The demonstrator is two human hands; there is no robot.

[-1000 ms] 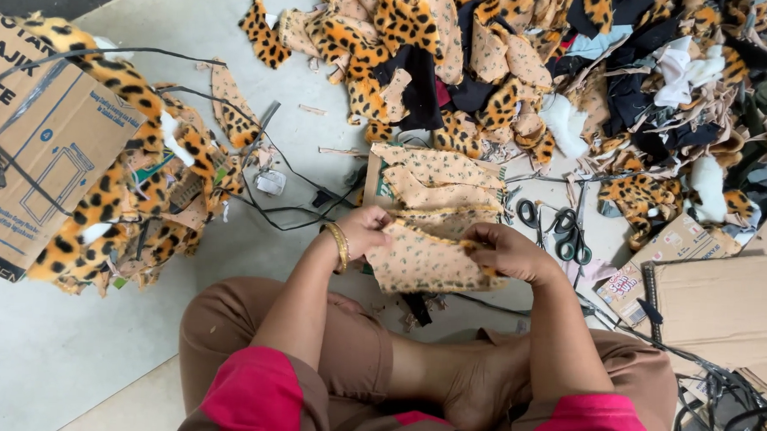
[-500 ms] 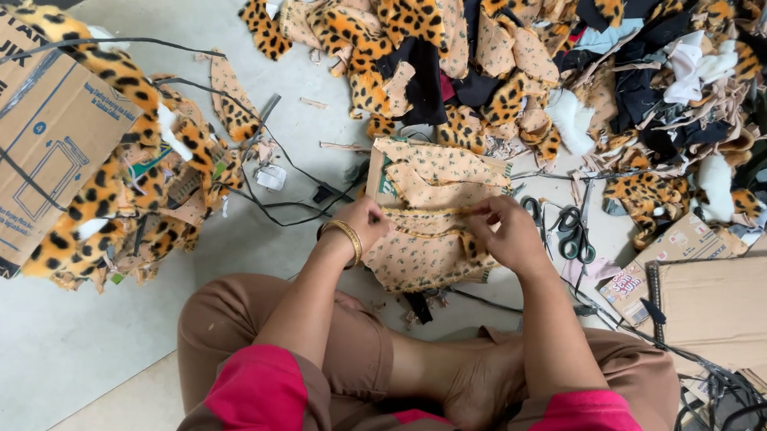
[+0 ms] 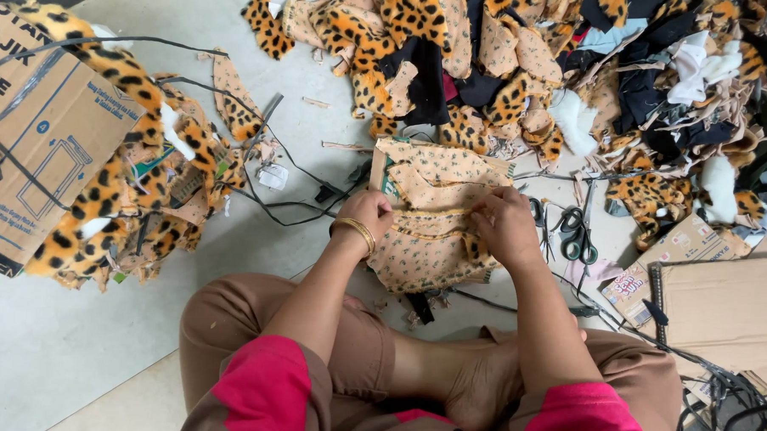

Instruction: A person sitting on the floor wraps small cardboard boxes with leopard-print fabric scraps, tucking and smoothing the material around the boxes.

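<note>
I sit cross-legged on the floor with a tan spotted fabric piece (image 3: pixel 420 251) stretched in front of my legs. My left hand (image 3: pixel 368 217), with a gold bangle at the wrist, pinches the fabric's left edge. My right hand (image 3: pixel 506 228) grips its right edge. Just beyond my hands lies a stack of like spotted fabric pieces (image 3: pixel 427 170) on a flat board.
A big heap of leopard-print, black and white scraps (image 3: pixel 575 69) fills the far side. Black-handled scissors (image 3: pixel 574 231) lie right of my right hand. A cardboard box (image 3: pixel 38 135) draped with leopard fur stands left; flat cardboard (image 3: pixel 724 308) lies right. Black cables (image 3: pixel 274 195) cross the floor.
Both hands have moved the spotted piece a little away from me, toward the stack, and now hold it spread wider by its edges.
</note>
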